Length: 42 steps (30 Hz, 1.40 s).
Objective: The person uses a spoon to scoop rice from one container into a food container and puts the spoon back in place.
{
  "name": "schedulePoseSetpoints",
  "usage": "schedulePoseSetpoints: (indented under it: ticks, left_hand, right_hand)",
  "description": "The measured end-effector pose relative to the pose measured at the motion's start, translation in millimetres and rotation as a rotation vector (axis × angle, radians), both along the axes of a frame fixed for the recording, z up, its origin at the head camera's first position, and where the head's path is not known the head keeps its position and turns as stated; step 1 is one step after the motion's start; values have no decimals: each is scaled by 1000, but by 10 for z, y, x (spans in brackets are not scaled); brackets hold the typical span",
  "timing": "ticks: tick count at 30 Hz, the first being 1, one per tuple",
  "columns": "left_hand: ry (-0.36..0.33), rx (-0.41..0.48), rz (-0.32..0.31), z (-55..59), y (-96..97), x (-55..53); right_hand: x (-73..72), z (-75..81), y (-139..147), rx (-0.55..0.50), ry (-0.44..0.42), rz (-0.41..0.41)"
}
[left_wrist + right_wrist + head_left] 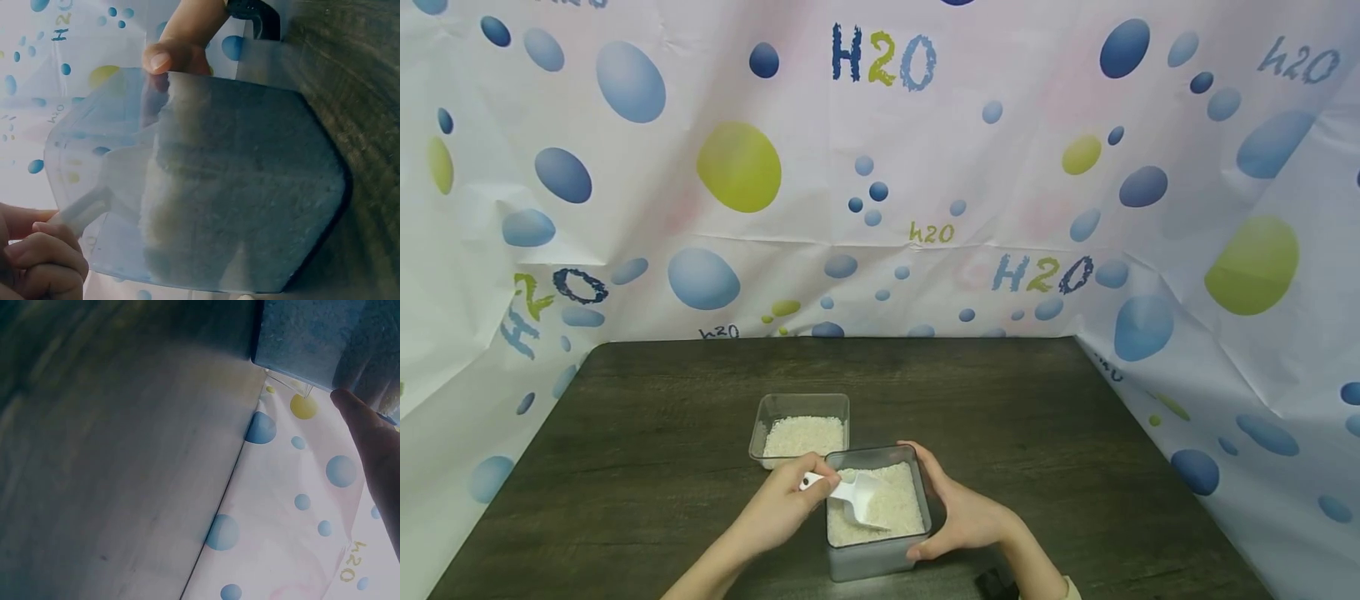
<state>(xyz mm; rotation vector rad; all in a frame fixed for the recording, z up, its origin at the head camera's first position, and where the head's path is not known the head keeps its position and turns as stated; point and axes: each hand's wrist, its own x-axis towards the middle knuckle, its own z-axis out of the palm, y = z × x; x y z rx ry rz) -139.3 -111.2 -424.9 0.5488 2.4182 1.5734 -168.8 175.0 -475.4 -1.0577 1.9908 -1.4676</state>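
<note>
Left hand (782, 504) pinches the white scoop (863, 487), its end at the rice (901, 500), while the right hand (966, 512) holds the side of the see-through box (872, 562) on the dark surface (662, 467). This looks like the scooping step, so the next move calls for a steady box and a level scoop. How much rice the scoop holds is hard to see, and part of the clear tray (811, 403) behind is hidden.

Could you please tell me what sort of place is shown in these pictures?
It looks like an improvised indoor workspace, perhaps for filming: a creased, H2O-printed sheet hangs behind and beside a dark table holding a grey container of white grains.
</note>
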Motion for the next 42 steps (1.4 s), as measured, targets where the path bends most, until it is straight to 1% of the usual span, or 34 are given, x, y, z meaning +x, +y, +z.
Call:
schedulePoseSetpoints:
  ticks: [2,5,9,12,18,20,25,29,31,35,42]
  left_hand:
    - [-43,48,0,-13,3,11]
    - [-80,106,4,-29,2,24]
    - [-121,161,13,-45,-2,40]
    - [-157,203,34,-55,2,59]
    - [-235,278,88,-69,10,103]
    - [-248,291,100,-71,1,116]
    - [-261,312,135,-62,-41,148]
    - [-278,357,150,-68,-73,158]
    - [-299,398,155,-85,-81,157]
    - [-362,489,170,-115,-82,154]
    - [-416,627,147,-193,-77,165]
  right_hand:
    - [-4,-4,3,-1,1,3]
    - [-8,-1,2,-4,-5,5]
    - [-1,18,-5,17,-39,-7]
    - [5,31,-7,28,-64,-15]
    - [0,26,3,31,-29,-17]
    - [-3,26,4,26,-19,-15]
    - [-5,39,3,22,-31,-13]
    - [-4,60,1,39,-46,-20]
    - [-5,64,3,48,-52,-27]
    - [-6,73,6,60,-59,-37]
    - [-3,94,0,52,-63,-33]
